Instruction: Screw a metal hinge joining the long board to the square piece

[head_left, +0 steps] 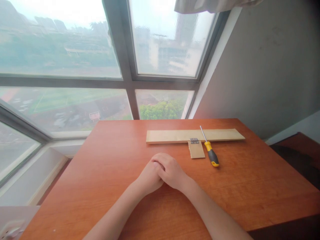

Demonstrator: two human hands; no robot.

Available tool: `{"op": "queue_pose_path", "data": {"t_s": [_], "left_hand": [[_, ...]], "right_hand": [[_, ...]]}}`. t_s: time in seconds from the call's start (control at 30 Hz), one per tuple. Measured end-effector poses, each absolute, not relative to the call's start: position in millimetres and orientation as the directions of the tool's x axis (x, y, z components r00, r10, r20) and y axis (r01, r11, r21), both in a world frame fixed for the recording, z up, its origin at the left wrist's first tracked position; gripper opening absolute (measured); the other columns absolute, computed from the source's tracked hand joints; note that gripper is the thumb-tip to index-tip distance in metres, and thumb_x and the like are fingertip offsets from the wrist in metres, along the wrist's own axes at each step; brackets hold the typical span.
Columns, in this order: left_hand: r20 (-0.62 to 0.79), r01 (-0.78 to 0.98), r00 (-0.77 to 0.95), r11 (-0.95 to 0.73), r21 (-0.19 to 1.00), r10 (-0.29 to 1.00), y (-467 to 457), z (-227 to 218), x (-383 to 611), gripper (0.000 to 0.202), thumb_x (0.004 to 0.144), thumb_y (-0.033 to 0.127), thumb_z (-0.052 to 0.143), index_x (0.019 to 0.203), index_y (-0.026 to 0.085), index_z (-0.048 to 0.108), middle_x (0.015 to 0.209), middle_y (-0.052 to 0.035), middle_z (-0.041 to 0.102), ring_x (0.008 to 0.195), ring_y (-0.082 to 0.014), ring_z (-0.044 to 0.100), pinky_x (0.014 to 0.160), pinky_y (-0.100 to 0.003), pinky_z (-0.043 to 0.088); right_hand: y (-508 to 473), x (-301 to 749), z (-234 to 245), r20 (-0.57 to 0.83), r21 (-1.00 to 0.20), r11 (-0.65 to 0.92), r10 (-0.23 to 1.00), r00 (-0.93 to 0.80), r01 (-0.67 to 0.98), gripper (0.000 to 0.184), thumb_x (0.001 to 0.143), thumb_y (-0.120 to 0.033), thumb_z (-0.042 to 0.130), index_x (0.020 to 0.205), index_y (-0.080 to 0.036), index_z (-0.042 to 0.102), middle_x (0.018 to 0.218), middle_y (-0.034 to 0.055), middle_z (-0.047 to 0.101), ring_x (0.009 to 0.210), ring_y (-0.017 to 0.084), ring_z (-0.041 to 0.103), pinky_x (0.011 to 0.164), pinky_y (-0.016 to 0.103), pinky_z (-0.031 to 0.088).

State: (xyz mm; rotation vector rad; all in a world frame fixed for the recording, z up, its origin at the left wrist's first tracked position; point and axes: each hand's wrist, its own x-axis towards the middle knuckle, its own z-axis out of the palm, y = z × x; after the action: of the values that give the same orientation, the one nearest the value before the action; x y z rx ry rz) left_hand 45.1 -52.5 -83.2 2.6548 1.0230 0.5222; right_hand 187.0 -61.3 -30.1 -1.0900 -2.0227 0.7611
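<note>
My left hand [149, 178] and my right hand [171, 168] are clasped together on the table, arms reaching in from the bottom. The right hand's fingers fold over the left hand and hide most of its fingers. Both look closed, with no object showing in them. Beyond them lies a long pale wooden board [172, 136]. A small metal hinge [194, 141] joins the board's front edge to a short wooden piece [196, 150]. Just right of that piece lies a screwdriver [212, 155] with a yellow and black handle, its shaft resting across the board.
The reddish-brown wooden table [112, 143] has its far edge near a large window [165, 43]. A grey wall [270, 66] rises on the right. At lower left, a white surface [17, 216] stands beside the table.
</note>
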Motion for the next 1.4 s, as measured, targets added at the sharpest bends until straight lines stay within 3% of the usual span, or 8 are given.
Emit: {"op": "queue_pose_path", "data": {"t_s": [0.37, 1.4], "left_hand": [[0.229, 0.586, 0.690, -0.716, 0.379, 0.686, -53.4, -80.5, 44.4, 0.036, 0.086, 0.007, 0.047, 0.115, 0.014, 0.065, 0.116, -0.0105, 0.069, 0.108, -0.0252, 0.062, 0.097, -0.039, 0.053], [0.274, 0.570, 0.687, -0.733, 0.372, 0.673, -51.8, -88.5, 43.3, 0.033, 0.088, 0.011, 0.047, 0.115, 0.014, 0.065, 0.116, -0.0112, 0.070, 0.109, -0.0249, 0.063, 0.097, -0.038, 0.052]], "right_hand": [[-62.3, 186.9, -28.5, 0.300, -0.757, 0.468, 0.869, -0.394, 0.456, 0.019, 0.094, -0.019, 0.049, 0.104, -0.020, 0.065, 0.107, 0.0058, 0.070, 0.102, 0.020, 0.062, 0.095, 0.035, 0.048], [-62.1, 187.3, -28.7, 0.301, -0.755, 0.470, 0.868, -0.394, 0.458, 0.019, 0.093, -0.019, 0.049, 0.104, -0.020, 0.065, 0.108, 0.0061, 0.070, 0.102, 0.020, 0.063, 0.095, 0.036, 0.049]]}}
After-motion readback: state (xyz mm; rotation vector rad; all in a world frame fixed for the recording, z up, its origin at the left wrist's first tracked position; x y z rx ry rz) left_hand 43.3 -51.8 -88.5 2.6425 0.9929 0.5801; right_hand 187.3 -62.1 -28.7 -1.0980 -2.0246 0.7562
